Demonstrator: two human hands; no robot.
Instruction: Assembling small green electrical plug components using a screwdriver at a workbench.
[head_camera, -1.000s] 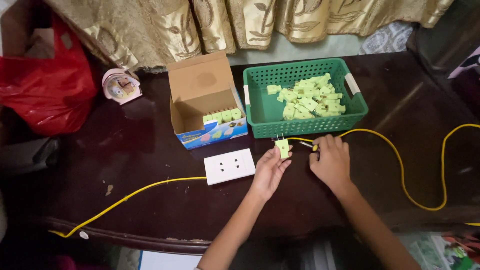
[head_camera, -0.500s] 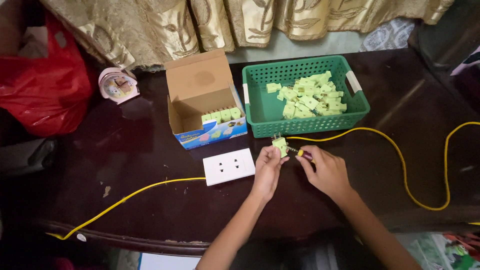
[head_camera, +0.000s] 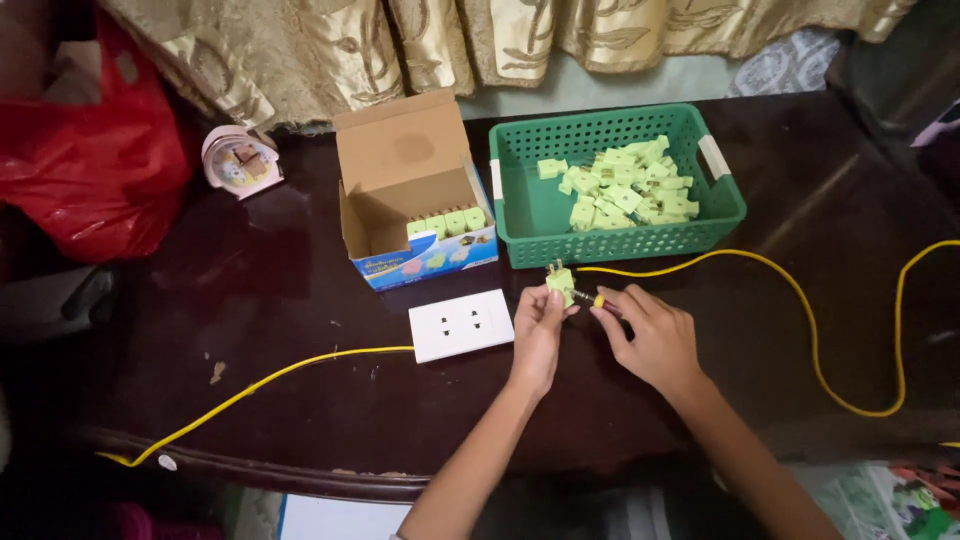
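Bare tabletop (head_camera: 300, 300) lies open left of the socket plate (head_camera: 461, 324); basket (head_camera: 530, 215) and box (head_camera: 400, 190) block behind.

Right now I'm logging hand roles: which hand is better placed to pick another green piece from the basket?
Probably the right hand: it lies nearer the green basket, though it grips a small tool. The left hand holds a green plug.
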